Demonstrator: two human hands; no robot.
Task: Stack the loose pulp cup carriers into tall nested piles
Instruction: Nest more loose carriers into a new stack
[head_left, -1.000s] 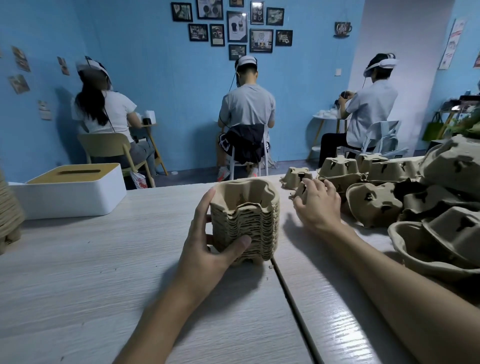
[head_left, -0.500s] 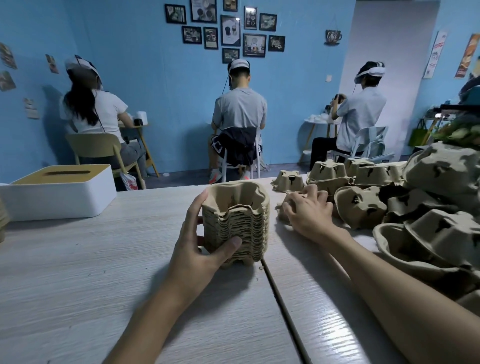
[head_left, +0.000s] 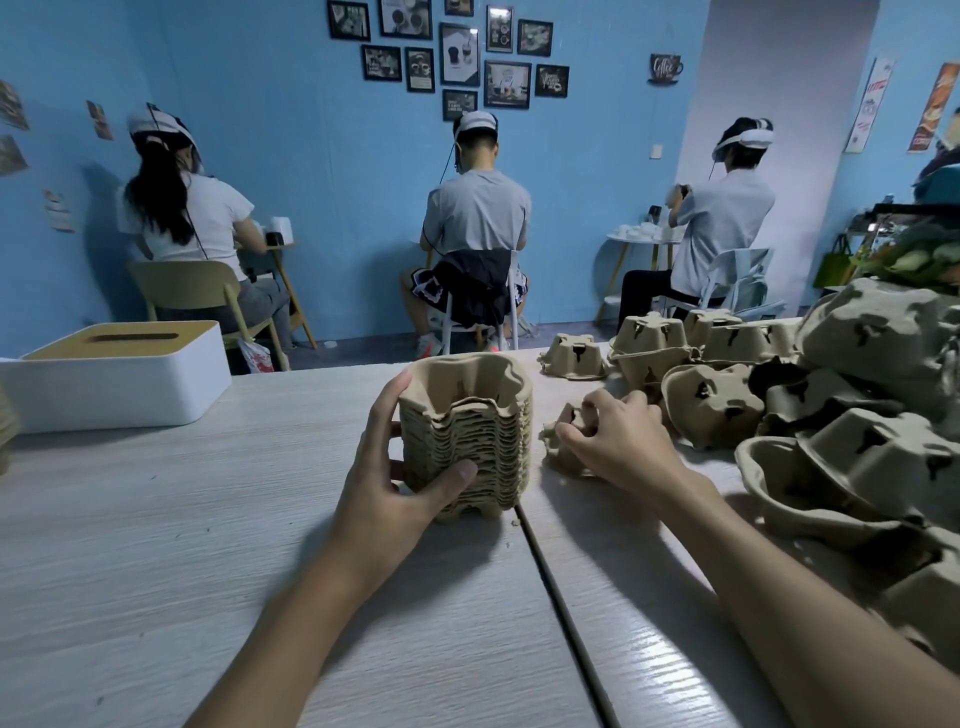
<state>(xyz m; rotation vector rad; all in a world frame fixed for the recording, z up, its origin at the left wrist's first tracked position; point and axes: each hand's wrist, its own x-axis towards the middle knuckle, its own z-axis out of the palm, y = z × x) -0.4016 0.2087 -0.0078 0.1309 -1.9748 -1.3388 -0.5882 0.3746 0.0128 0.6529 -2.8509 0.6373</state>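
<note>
Our left hand (head_left: 387, 488) grips the stack (head_left: 470, 436), upright on the tabletop (head_left: 156, 545) mid-scene, thumb on its near side. Our right hand (head_left: 615, 441) curls round a carrier (head_left: 551, 444) lying just right of it. The loose pile (head_left: 857, 415) sits further right.

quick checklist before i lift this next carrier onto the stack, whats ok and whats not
1. Nested stack of pulp cup carriers steadied: left hand grips its side. Ok.
2. Stack upright on the table. Ok.
3. Stack's top open upward, nothing in it. Ok.
4. Right hand has the loose pulp carrier: fingers curl over it. Ok.
5. Carrier turned to match the stack: mostly hidden under the hand. Cannot tell.
6. Table between carrier and stack bare. Ok.
</note>
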